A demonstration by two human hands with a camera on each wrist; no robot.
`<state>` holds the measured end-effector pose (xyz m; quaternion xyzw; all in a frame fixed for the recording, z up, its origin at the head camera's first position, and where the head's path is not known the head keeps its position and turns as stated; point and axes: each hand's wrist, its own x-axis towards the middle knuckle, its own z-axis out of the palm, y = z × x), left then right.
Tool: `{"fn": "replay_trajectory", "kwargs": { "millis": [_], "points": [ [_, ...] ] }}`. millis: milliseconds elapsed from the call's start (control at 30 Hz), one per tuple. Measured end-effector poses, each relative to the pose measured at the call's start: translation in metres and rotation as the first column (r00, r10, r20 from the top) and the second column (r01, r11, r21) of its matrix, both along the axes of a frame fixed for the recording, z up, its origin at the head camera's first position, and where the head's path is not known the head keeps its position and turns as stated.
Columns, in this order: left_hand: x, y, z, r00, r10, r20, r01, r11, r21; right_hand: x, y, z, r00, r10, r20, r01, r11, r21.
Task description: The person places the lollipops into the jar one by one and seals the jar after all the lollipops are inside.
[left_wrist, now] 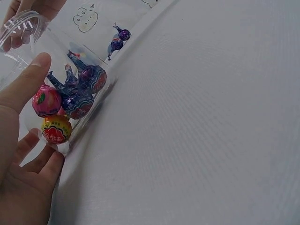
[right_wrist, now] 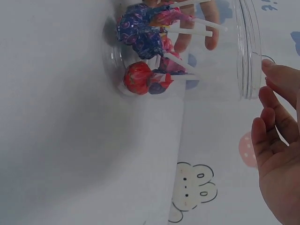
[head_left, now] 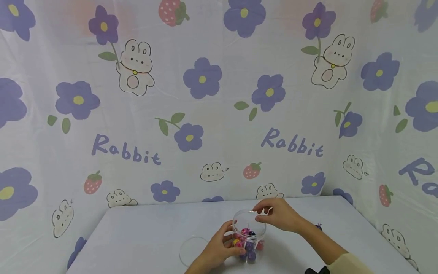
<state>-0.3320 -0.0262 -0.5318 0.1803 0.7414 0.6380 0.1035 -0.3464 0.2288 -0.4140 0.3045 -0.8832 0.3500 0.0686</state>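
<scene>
A clear plastic jar (head_left: 251,224) stands on the table with several wrapped lollipops (head_left: 251,251) inside. In the right wrist view their white sticks point toward the mouth, and a red lollipop (right_wrist: 138,78) lies near the bottom. My left hand (head_left: 217,245) grips the jar's side. Its thumb (left_wrist: 30,79) lies along the wall, close to pink and yellow lollipops (left_wrist: 57,129). My right hand (head_left: 280,215) is at the jar's rim (right_wrist: 248,51), its fingers bent loosely and nothing visible between them. Whether its fingertips touch the rim I cannot tell.
A clear round lid (head_left: 181,253) lies on the table left of the jar, partly behind my left hand. Purple lollipops (left_wrist: 117,43) lie on the table (head_left: 143,228) to the right, partly hidden by my right forearm. A patterned curtain (head_left: 212,114) surrounds the table.
</scene>
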Motion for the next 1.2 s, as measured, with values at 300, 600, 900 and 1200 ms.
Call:
{"fn": "replay_trajectory", "kwargs": {
  "millis": [300, 600, 900, 1200],
  "points": [
    [0.000, 0.003, 0.001, 1.000, 0.024, 0.005, -0.024, 0.999, -0.033, 0.000, 0.018, -0.005, 0.999, -0.051, 0.014, 0.051, 0.998, -0.029],
    [0.000, 0.001, 0.000, 1.000, 0.010, -0.010, -0.010, 1.000, -0.019, -0.002, 0.042, -0.007, 0.990, -0.139, 0.038, 0.140, 0.990, -0.021],
    [0.000, -0.001, -0.001, 1.000, 0.012, -0.004, -0.013, 1.000, -0.019, -0.001, 0.063, -0.007, 0.977, -0.212, 0.032, 0.213, 0.977, -0.031],
    [-0.003, -0.001, -0.004, 1.000, -0.027, -0.016, 0.027, 1.000, 0.014, 0.003, 0.087, -0.005, 0.964, -0.259, 0.063, 0.261, 0.965, -0.031]
  ]
}}
